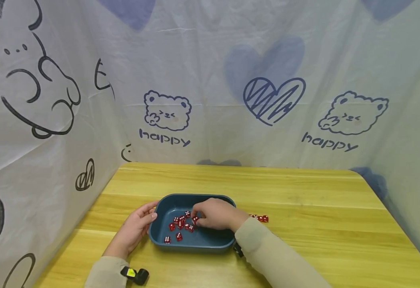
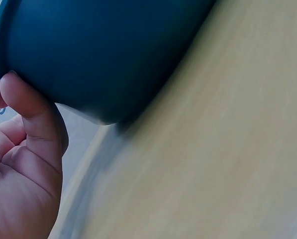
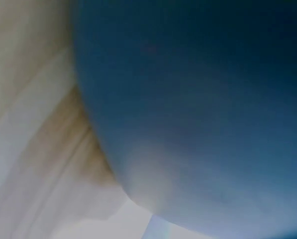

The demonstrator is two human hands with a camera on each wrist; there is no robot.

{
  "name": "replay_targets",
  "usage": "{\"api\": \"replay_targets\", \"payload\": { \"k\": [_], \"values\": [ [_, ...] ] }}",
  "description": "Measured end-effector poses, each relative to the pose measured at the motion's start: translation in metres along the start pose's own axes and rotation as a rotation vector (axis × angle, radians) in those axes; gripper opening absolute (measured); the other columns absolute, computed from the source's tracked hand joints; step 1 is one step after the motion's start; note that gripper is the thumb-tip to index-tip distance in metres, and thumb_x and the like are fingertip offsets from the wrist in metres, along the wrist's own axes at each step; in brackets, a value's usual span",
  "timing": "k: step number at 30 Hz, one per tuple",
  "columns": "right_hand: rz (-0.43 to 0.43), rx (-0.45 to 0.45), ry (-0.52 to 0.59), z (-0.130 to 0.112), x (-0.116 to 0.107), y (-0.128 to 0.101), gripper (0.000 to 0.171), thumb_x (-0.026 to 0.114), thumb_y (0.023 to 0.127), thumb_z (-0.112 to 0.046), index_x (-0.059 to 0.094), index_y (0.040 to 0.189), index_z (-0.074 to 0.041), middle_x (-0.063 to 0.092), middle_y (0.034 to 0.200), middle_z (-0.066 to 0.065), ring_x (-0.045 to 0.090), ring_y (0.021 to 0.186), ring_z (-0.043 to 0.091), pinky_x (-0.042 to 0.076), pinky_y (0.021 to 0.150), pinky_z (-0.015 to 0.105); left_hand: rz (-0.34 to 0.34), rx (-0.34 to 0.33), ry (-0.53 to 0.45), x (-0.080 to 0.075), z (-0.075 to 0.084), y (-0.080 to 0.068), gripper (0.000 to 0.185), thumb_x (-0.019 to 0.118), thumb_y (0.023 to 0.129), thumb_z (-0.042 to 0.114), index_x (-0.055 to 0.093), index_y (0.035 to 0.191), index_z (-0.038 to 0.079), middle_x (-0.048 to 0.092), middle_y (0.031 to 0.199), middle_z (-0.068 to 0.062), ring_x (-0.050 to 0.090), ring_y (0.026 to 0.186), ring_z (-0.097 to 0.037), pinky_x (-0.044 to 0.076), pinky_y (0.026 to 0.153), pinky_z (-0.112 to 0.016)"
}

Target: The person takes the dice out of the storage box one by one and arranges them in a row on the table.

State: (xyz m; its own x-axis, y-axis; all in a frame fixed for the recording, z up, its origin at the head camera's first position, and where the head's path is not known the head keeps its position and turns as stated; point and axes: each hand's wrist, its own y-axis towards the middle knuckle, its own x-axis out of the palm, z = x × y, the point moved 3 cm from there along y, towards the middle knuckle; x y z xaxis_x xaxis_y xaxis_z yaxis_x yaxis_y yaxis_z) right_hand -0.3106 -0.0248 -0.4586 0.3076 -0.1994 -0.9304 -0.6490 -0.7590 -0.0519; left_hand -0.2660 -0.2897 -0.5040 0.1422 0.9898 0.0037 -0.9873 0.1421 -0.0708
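Observation:
A blue-green rectangular tub (image 1: 192,244) with rounded corners stands on the table. Inside it, mostly toward the left, lie several red dice (image 1: 179,237) with white pips. My left hand (image 1: 136,226) touches the tub's left end from outside; in the left wrist view its thumb (image 2: 26,97) lies against the outer wall by the rim. My right hand (image 1: 215,214) reaches over the right side into the tub, thumb and fingers pinching a red die (image 1: 195,220). Only the tub's dark blue side (image 3: 188,124) shows in the blurred right wrist view, and the right hand is hidden there.
Right of the tub, a short row of red dice (image 1: 265,219) lies on the yellow wood-grain table (image 1: 321,224), partly hidden by my right wrist. White printed cloth (image 1: 210,72) hangs behind and at the sides. My sleeves bear small black wrist devices (image 1: 135,275).

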Motion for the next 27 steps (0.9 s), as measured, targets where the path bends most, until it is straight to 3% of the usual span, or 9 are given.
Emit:
{"api": "replay_targets", "payload": {
  "k": [6, 14, 23, 27],
  "values": [
    [0.036, 0.005, -0.012, 0.002, -0.007, -0.004, 0.014, 0.069, 0.097, -0.033, 0.071, 0.111, -0.031, 0.056, 0.072, -0.013, 0.051, 0.064, 0.006, 0.044, 0.061, 0.025, -0.005, -0.001, 0.002, 0.000, 0.001, 0.000, 0.053, 0.057, 0.104, 0.011, 0.038, 0.151, -0.005, 0.052, 0.107, -0.011, 0.057, 0.083, -0.012, 0.051, 0.066, -0.021],
    [0.088, -0.002, -0.025, 0.006, -0.015, -0.012, 0.017, 0.069, 0.098, -0.031, 0.072, 0.114, -0.028, 0.065, 0.093, -0.018, 0.055, 0.072, 0.005, 0.049, 0.071, 0.025, -0.006, -0.008, -0.003, 0.000, 0.002, 0.000, 0.054, 0.057, 0.104, 0.012, 0.038, 0.152, -0.005, 0.052, 0.108, -0.010, 0.057, 0.088, -0.012, 0.052, 0.071, -0.021],
    [0.112, 0.042, -0.005, 0.011, -0.026, -0.026, 0.020, 0.070, 0.097, -0.030, 0.072, 0.116, -0.025, 0.064, 0.090, -0.015, 0.054, 0.070, 0.007, 0.048, 0.066, 0.024, -0.003, -0.010, -0.002, 0.000, 0.000, 0.000, 0.054, 0.057, 0.104, 0.011, 0.037, 0.152, -0.005, 0.053, 0.110, -0.010, 0.058, 0.087, -0.012, 0.052, 0.069, -0.022],
    [0.128, 0.043, -0.008, 0.014, -0.029, -0.032, 0.020, 0.070, 0.097, -0.030, 0.072, 0.116, -0.024, 0.059, 0.076, -0.013, 0.051, 0.065, 0.007, 0.046, 0.062, 0.025, -0.001, -0.008, -0.004, 0.000, -0.001, 0.001, 0.053, 0.056, 0.104, 0.009, 0.038, 0.151, -0.005, 0.053, 0.110, -0.011, 0.059, 0.089, -0.012, 0.053, 0.071, -0.022]
  ]
}}
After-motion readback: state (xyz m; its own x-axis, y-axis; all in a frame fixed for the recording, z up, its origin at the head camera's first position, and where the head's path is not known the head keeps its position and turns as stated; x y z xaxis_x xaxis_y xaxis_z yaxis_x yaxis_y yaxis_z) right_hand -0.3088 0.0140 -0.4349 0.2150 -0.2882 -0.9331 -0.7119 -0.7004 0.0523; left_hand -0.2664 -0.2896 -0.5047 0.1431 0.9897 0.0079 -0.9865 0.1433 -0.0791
